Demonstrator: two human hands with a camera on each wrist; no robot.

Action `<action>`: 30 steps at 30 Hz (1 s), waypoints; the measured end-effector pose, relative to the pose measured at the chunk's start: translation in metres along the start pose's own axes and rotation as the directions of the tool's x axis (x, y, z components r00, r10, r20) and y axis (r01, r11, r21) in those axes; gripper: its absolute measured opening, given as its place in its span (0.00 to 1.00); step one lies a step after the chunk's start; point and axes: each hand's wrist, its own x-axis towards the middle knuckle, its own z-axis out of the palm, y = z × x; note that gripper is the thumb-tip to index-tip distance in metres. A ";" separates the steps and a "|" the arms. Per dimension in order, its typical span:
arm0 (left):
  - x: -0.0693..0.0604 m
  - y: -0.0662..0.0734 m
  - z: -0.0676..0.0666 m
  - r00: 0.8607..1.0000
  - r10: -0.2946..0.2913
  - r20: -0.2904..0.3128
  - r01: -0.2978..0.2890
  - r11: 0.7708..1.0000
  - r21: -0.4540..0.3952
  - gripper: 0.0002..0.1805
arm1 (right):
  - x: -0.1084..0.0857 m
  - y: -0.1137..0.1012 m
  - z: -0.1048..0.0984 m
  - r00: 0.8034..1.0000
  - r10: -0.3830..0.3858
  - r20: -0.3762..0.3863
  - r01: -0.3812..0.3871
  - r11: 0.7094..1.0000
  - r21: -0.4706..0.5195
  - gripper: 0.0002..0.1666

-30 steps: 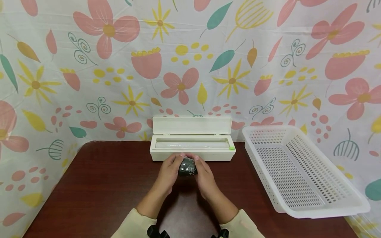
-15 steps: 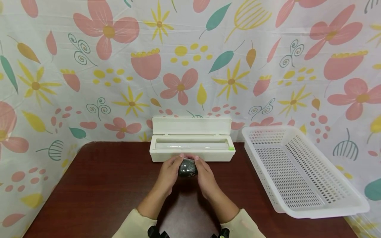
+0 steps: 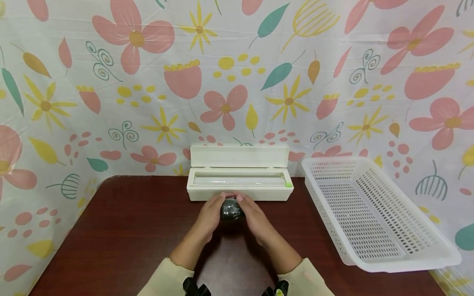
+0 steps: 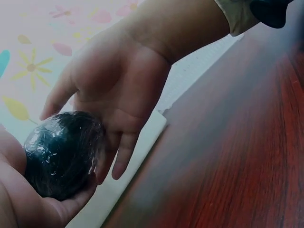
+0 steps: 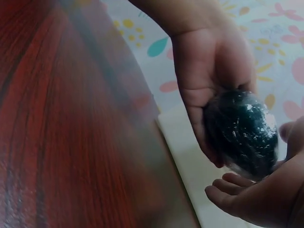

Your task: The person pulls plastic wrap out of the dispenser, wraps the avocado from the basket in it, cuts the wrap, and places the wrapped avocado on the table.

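Observation:
A dark green, egg-shaped, avocado-like fruit (image 3: 231,210) is wrapped in glossy, wrinkled clear film. It is held above the table between both hands. The left hand (image 3: 210,213) grips it from the left, its thumb near the upper edge; in the left wrist view, fingers curl beneath the fruit (image 4: 61,154). From the other side the right hand (image 3: 257,220) holds it, thumb at the top. In the right wrist view, the right hand's fingers (image 5: 225,187) lie by the fruit's lower end. Most fingertips are hidden behind the fruit in the head view.
Just behind the hands, a cream cling film box (image 3: 203,193) stands with its lid raised, a film roll (image 3: 238,180) inside and a green slider at its right end. A white perforated basket (image 3: 346,250) sits on the right of the dark red wooden table (image 3: 122,230).
The fruit has shifted slightly left and turned a little between the hands. The right thumb has slid left along its top. Box and basket stay in place.

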 end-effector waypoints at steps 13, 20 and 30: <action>0.001 -0.006 -0.005 0.998 -0.058 -0.025 0.059 0.997 0.043 0.27 | 0.000 -0.005 -0.008 0.995 0.001 0.097 0.014 0.988 -0.154 0.32; 0.002 -0.007 -0.007 0.997 -0.072 -0.007 0.072 0.992 0.102 0.28 | 0.001 0.000 -0.011 0.992 0.032 0.120 -0.014 0.989 -0.147 0.32; 0.003 -0.006 -0.008 0.997 -0.079 0.020 0.074 0.983 0.170 0.23 | 0.004 0.008 -0.016 0.993 0.065 0.097 -0.047 0.983 -0.180 0.32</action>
